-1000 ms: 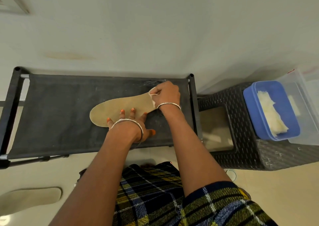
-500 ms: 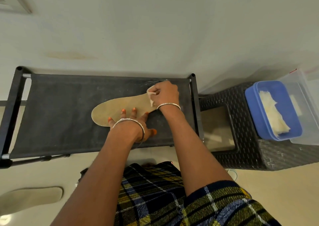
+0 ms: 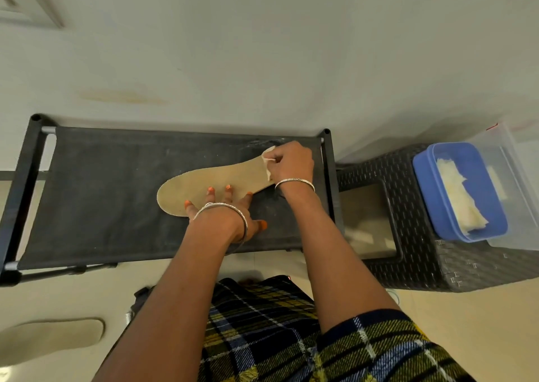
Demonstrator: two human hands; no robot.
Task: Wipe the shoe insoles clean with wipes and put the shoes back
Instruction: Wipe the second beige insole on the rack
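Black fabric-topped metal rack (image 3: pixel 102 195) against pale wall, cream floor below. Tan flat insole (image 3: pixel 204 177) lying on rack, pinned under spread fingers of left hand (image 3: pixel 224 209). Right hand (image 3: pixel 291 163) fisted around crumpled white wipe (image 3: pixel 267 160) at heel end.

No text, label, brand, number or sign can be read anywhere here; every surface in view is plain or unmarked.

A pale wall (image 3: pixel 262 46) rises behind a black fabric shoe rack (image 3: pixel 96 195). Beside it stands a dark woven plastic stool (image 3: pixel 414 253) on the cream tiled floor (image 3: pixel 481 317).
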